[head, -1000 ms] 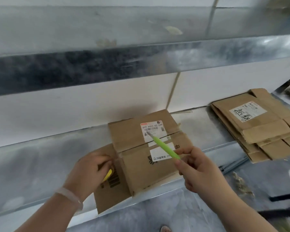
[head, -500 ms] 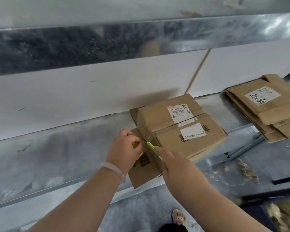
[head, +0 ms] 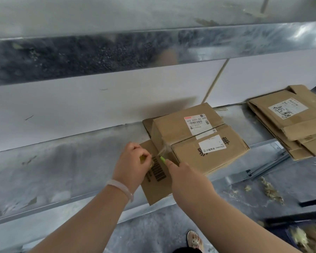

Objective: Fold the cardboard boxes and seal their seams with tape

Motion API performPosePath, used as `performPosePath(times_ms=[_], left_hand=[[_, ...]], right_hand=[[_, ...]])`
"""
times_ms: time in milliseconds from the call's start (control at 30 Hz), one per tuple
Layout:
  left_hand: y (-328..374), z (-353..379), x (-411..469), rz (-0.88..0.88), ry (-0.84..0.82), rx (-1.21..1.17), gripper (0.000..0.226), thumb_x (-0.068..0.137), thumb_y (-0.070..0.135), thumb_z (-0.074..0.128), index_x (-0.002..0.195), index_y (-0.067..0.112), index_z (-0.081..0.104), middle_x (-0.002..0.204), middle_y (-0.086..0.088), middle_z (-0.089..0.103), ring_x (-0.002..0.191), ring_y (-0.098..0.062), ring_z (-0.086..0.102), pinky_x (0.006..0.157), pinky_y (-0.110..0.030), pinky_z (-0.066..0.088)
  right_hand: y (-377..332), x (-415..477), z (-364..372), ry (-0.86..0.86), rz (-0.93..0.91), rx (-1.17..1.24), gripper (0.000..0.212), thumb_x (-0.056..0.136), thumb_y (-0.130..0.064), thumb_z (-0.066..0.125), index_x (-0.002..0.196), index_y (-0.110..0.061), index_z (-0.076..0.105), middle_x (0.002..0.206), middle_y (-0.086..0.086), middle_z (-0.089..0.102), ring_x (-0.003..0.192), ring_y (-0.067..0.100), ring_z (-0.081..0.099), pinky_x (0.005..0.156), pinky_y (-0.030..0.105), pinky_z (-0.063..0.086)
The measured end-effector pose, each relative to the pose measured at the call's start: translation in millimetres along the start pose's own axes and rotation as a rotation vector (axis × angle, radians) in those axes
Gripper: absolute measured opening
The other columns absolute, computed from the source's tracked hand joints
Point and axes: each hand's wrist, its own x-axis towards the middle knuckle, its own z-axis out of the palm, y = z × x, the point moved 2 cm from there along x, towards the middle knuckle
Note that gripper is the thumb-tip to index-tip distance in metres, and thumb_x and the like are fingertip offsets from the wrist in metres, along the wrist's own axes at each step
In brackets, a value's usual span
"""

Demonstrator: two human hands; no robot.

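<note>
A folded cardboard box with white labels lies on the metal shelf; its barcode flap sticks out toward me. My left hand is closed on a small yellow tape roll just left of the box's end. A strand of clear tape runs from the box's seam toward that hand. My right hand grips a green cutter whose tip sits at the tape strand, between the two hands.
A stack of flat cardboard boxes lies at the right on the same shelf. An upper metal shelf overhangs close above. A white wall backs the shelf. Debris and dark bars lie on the floor at lower right, next to my sandalled foot.
My right hand brought the green cutter from above the box's top down to its left end. My left hand rose beside it. The view shifted left, so the box now sits further right.
</note>
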Motion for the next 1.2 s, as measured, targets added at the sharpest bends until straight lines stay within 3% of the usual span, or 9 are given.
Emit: performPosePath(times_ms=[133,267,467,567,733,900,967,1100,1200], left_hand=[[-16,-17,3,0.038,0.121,0.107,0.004,0.086,0.017,0.067,0.082,0.015,0.067,0.096,0.006,0.05,0.078,-0.01,0.053,0.071,-0.019,0.042],[-35,-26,12,0.006,0.166,0.301,0.002,0.083,0.012,0.069,0.081,0.012,0.069,0.097,-0.001,0.057,0.081,-0.02,0.059,0.076,-0.036,0.046],[-42,-6,-10,-0.06,0.155,0.32,0.008,0.077,0.003,0.075,0.078,0.009,0.071,0.094,-0.007,0.066,0.082,-0.028,0.062,0.076,-0.043,0.052],[-40,10,-26,-0.1,0.139,0.269,0.01,0.075,-0.005,0.075,0.078,0.005,0.073,0.097,-0.01,0.066,0.082,-0.027,0.062,0.077,-0.033,0.051],[-40,18,-27,-0.143,0.138,0.235,0.012,0.072,-0.009,0.076,0.073,0.002,0.072,0.096,-0.013,0.067,0.084,-0.033,0.063,0.077,-0.035,0.049],[-47,17,-25,-0.185,0.053,0.246,0.007,0.082,-0.001,0.068,0.08,0.005,0.068,0.105,-0.01,0.064,0.095,-0.034,0.059,0.089,-0.051,0.048],[-48,15,-24,-0.219,0.007,0.253,0.009,0.082,0.0,0.069,0.088,0.007,0.066,0.11,-0.009,0.062,0.104,-0.034,0.057,0.096,-0.049,0.044],[-36,10,-22,-0.293,-0.006,0.243,0.037,0.083,-0.003,0.064,0.119,0.008,0.062,0.128,-0.009,0.055,0.118,-0.033,0.05,0.103,-0.044,0.041],[8,13,-20,-0.35,0.279,0.167,0.046,0.09,-0.001,0.056,0.135,0.011,0.053,0.136,-0.009,0.05,0.126,-0.026,0.045,0.107,-0.037,0.037]], right_hand=[[19,-10,-4,0.17,-0.137,0.243,0.043,0.102,-0.02,0.037,0.139,-0.04,0.03,0.099,-0.005,0.057,0.078,0.012,0.06,0.068,0.032,0.055],[48,-16,-14,0.318,-0.265,0.399,0.027,0.102,-0.028,0.04,0.125,-0.04,0.039,0.076,-0.014,0.052,0.068,0.004,0.056,0.049,0.017,0.04],[78,-4,-27,0.134,-0.469,0.206,0.028,0.1,-0.036,0.04,0.127,-0.045,0.039,0.094,-0.013,0.057,0.071,0.009,0.056,0.055,0.019,0.043],[77,3,-30,0.019,-0.64,0.065,0.033,0.1,-0.039,0.038,0.132,-0.047,0.035,0.109,-0.014,0.056,0.081,0.009,0.057,0.062,0.026,0.046],[80,13,-38,0.077,-0.807,0.167,0.032,0.099,-0.039,0.04,0.13,-0.046,0.037,0.094,-0.022,0.054,0.07,0.005,0.055,0.056,0.02,0.042],[153,32,-59,0.529,-0.57,0.581,0.026,0.093,-0.038,0.042,0.118,-0.044,0.047,0.097,-0.023,0.057,0.078,0.0,0.058,0.063,0.01,0.042],[200,49,-64,0.682,-0.331,0.679,0.027,0.091,-0.04,0.043,0.115,-0.051,0.044,0.099,-0.022,0.056,0.083,0.003,0.057,0.072,0.019,0.044],[283,104,-54,0.55,0.117,0.493,0.023,0.094,-0.025,0.048,0.116,-0.034,0.044,0.113,0.007,0.057,0.089,0.029,0.056,0.078,0.047,0.049],[305,132,-41,0.408,0.145,0.298,0.028,0.094,-0.013,0.052,0.122,-0.017,0.052,0.106,0.013,0.055,0.086,0.03,0.053,0.078,0.045,0.049]])
